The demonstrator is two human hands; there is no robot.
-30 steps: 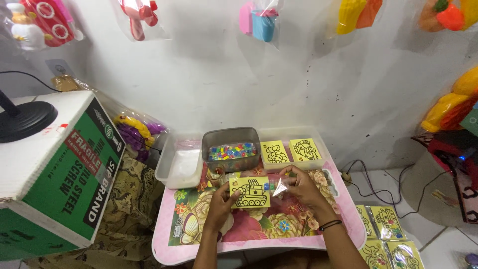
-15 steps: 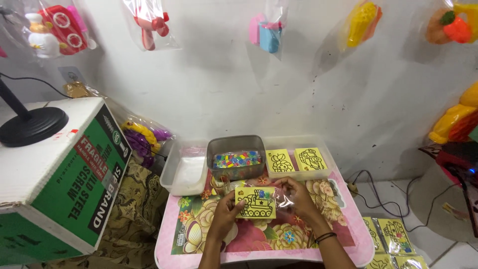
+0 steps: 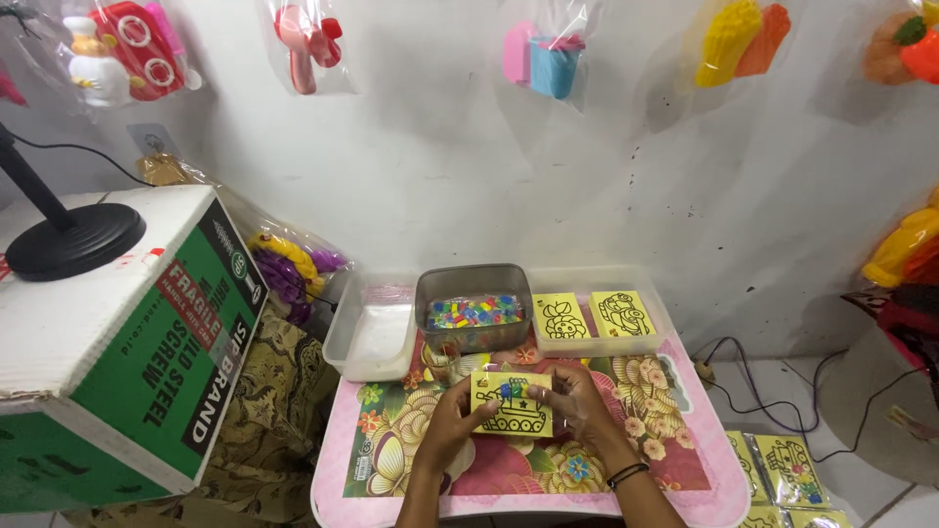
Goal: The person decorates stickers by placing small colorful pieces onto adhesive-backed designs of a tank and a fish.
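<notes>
Low in the centre of the frame, both hands held a small yellow card [image 3: 512,403] printed with a black outline drawing of a vehicle. The left hand [image 3: 452,430] gripped the card's left edge, thumb on top. The right hand [image 3: 575,403] was closed on its right edge, fingers curled toward the upper part of the card, where a few small coloured pieces [image 3: 510,390] sat on the drawing. The card lay just above the flowered pink bench [image 3: 391,445], close to its middle, and I could not tell whether it touched the surface.

Behind the card, toward the centre of the frame, stood a grey tub [image 3: 474,307] filled with small multicoloured pieces. To its left was a clear tray [image 3: 376,337] holding something white, and to its right another clear tray [image 3: 599,318] with two more yellow outline cards. More such cards in clear wrap [image 3: 788,469] lay on the floor at lower right. A green and white carton [image 3: 127,352] filled the left side, with a black stand base [image 3: 70,240] on it. Bagged toys hung on the wall along the top.

Judged from this, the step in hand was pairing coloured pieces with the card. A following move would call for a steady pinch on tiny bits while the other hand kept the card level.
</notes>
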